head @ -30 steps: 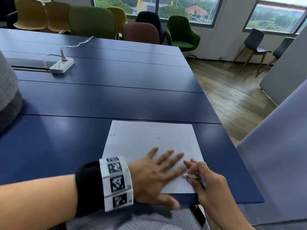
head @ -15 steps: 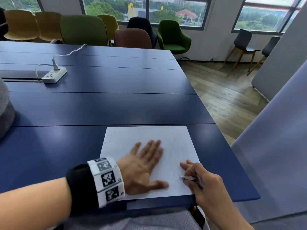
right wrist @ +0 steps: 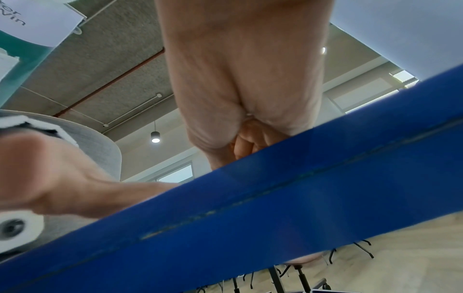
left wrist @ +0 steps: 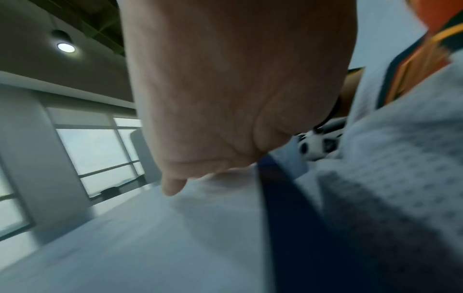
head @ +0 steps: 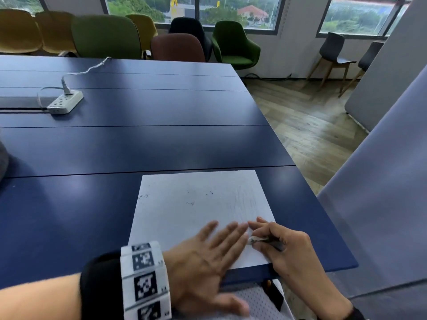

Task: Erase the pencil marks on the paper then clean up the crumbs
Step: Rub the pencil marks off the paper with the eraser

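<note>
A white paper (head: 198, 215) lies at the near edge of the blue table (head: 138, 146). Faint pencil strokes (head: 242, 199) show on its right part, and dark crumbs (head: 209, 193) are scattered across the middle and left. My left hand (head: 215, 248) lies flat and blurred on the paper's near edge with its fingers straight and its thumb past the table edge. My right hand (head: 277, 241) rests on the near right corner and pinches an eraser (head: 254, 240) with a white tip and dark body. In the right wrist view the fingers (right wrist: 246, 146) are curled.
A white power strip (head: 65, 102) with its cable sits far left on the table. The table's right edge (head: 323, 215) runs just beside the paper, with a grey partition (head: 381, 181) beyond it. Chairs stand along the far side. A grey object (head: 3, 158) pokes in at the left.
My left hand has slid right and back toward the near edge of the paper, and its fingertips now lie beside my right hand. The right hand stays at the corner, still holding the eraser.
</note>
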